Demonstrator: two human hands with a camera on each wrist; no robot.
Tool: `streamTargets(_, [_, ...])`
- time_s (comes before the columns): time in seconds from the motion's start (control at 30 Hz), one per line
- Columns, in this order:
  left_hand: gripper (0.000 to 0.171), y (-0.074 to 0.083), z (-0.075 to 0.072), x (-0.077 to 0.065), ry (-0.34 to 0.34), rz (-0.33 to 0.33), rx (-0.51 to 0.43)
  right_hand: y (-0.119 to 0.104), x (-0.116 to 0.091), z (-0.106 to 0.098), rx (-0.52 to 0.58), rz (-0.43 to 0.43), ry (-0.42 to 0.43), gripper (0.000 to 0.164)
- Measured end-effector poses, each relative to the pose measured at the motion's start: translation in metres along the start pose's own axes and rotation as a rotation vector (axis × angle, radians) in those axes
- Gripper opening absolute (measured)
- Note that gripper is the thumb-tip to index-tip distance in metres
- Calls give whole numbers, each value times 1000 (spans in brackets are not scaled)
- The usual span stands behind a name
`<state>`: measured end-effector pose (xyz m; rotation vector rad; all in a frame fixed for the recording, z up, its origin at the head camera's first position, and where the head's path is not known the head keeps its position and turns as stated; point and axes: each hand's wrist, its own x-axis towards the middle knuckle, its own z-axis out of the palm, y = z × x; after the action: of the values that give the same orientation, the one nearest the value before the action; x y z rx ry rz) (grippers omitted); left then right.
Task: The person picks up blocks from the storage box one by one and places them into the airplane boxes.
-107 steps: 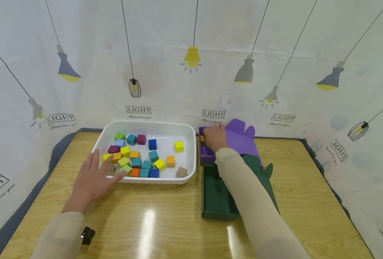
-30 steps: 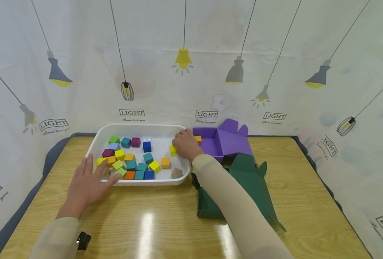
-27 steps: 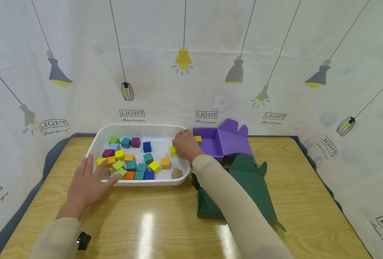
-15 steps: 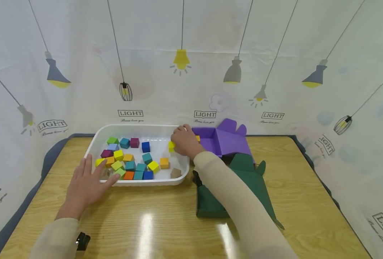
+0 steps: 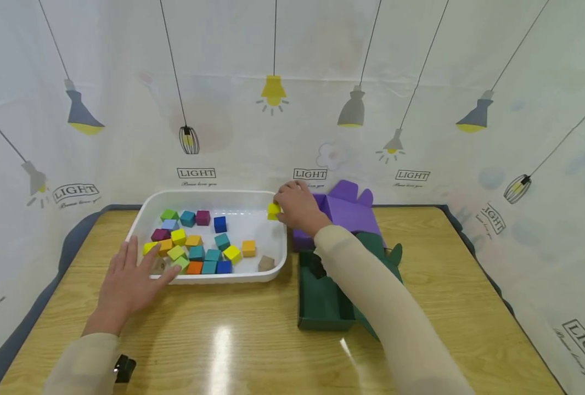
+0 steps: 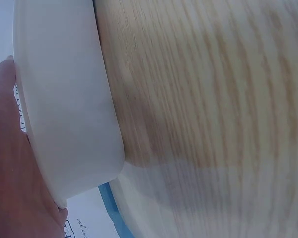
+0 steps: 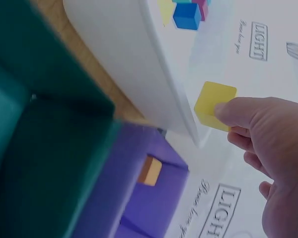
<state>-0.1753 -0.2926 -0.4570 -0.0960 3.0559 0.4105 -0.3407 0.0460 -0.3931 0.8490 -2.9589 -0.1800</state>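
Observation:
My right hand [image 5: 299, 207] pinches a yellow cube [image 7: 214, 105] between thumb and fingertips, over the right rim of the white tray [image 5: 285, 247]. Beneath that hand is the purple box [image 7: 154, 198], its lid folded back; an orange cube [image 7: 150, 171] lies in it. My left hand [image 5: 129, 280] rests with spread fingers at the tray's near left corner, the thumb close to a light green cube [image 5: 180, 265]. In the left wrist view, part of that hand lies along the outer wall of the tray [image 6: 64, 109]. Many colored cubes are scattered inside the tray.
An open green box [image 5: 324, 307] stands in front of the purple one, partly under my right forearm. A small black object [image 5: 124, 368] shows by the left sleeve. Behind the wooden table [image 5: 253, 340] hangs a lamp-print cloth [image 5: 243, 109].
Earlier my right hand reached into the purple box, then came to the tray and took a yellow cube. It has since lifted the cube up and right to the rim. The left hand stays put.

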Motion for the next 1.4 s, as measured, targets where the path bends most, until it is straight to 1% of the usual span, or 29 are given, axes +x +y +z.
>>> streamTargets(0.13, [99,-1,0,0,2,-1,-1,14,-4,-5,35,24,23,30])
streamTargets(0.3, [99,-1,1,0,0,-3,-1,35,-10,-7,22,66,18,30])
streamTargets(0.5, [98,-1,2,0,10,2,-7,58,-17,-1,9,111,-3,30])
streamTargets(0.6, [98,-2,2,0,19,6,-11,65,-18,3,-2,127,-22,26])
streamTargets(0.7, [97,-2,2,0,21,6,-11,69,-18,5,-20,139,-56,21])
streamTargets(0.8, [98,-3,3,1,22,5,-9,70,-15,8,-41,144,-86,19])
streamTargets(0.97, [97,-2,3,0,35,7,-9,71,-10,21,-52,151,-105,19])
streamTargets(1.13, [97,0,3,0,23,6,-29,73,-7,37,-56,171,-138,17])
streamTargets(1.4, [96,-2,1,-1,21,-4,-34,71,-2,46,-69,165,-158,14])
